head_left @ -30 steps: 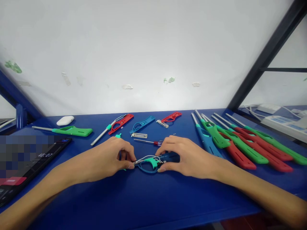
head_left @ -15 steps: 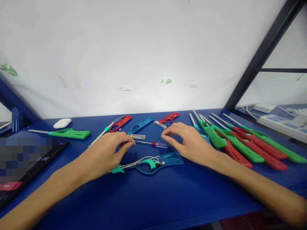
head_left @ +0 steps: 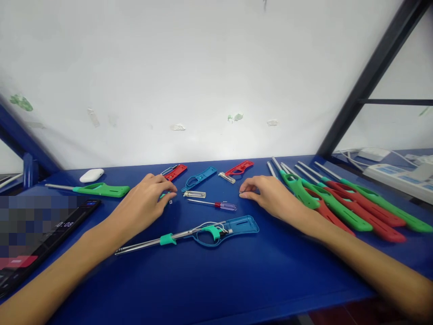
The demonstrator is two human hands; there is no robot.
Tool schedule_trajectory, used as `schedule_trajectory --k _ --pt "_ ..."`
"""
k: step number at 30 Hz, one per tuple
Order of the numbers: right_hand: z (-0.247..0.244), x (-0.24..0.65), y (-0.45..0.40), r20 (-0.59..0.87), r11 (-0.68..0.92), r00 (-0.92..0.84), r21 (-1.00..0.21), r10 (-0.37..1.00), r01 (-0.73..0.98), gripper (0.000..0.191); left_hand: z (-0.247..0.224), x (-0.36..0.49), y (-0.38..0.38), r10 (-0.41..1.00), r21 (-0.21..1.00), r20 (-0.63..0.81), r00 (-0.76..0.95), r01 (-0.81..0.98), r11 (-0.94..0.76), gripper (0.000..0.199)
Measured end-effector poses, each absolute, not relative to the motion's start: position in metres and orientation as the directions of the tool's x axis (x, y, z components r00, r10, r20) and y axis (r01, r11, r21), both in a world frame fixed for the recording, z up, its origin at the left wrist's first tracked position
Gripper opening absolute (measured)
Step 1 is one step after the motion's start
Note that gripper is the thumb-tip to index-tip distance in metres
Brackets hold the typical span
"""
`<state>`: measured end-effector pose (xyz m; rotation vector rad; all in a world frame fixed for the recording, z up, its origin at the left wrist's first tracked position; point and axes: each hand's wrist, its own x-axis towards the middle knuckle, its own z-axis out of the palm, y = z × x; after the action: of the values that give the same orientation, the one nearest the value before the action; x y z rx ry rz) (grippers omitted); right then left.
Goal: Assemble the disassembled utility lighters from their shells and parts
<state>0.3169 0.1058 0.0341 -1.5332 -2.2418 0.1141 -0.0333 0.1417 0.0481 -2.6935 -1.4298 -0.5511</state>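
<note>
1. Left hand (head_left: 144,198) bends at centre-left, right hand (head_left: 270,196) curls at centre-right; if each grip is apart or together, I cannot tell.
2. A screwdriver (head_left: 226,206) lies between them; lighters (head_left: 353,219) crowd the right side.
3. The blue lighter (head_left: 242,224), lower centre, lies open, showing its green trigger (head_left: 213,232).

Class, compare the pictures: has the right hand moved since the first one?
Yes. Against the middle green wall patch, the right hand has shifted rightward and closer to the wall, off the open blue lighter.
</note>
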Motion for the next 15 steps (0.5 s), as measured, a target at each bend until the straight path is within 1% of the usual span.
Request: schedule_trajectory --k 6,9,12,15 --pt "0.032 0.319 0.108 0.275 0.366 -0.280 -0.344 0.920 0.865 0.015 0.050 -0.033 0.140 0.803 0.132 0.314 0.506 0.814 -0.565 0.032" --pt "0.035 0.318 0.106 0.282 0.377 -0.286 -0.352 0.916 0.857 0.017 0.050 -0.029 0.136 0.787 0.129 0.328 0.522 0.801 -0.585 0.034" --pt "0.043 0.313 0.101 0.321 0.393 -0.285 -0.349 0.903 0.851 0.021 0.049 -0.026 0.133 0.772 0.118 0.347 0.533 0.791 -0.600 0.036" --pt "0.049 0.306 0.095 0.375 0.409 -0.278 -0.336 0.884 0.848 0.029 0.047 -0.027 0.134 0.770 0.103 0.351 0.533 0.796 -0.597 0.037"
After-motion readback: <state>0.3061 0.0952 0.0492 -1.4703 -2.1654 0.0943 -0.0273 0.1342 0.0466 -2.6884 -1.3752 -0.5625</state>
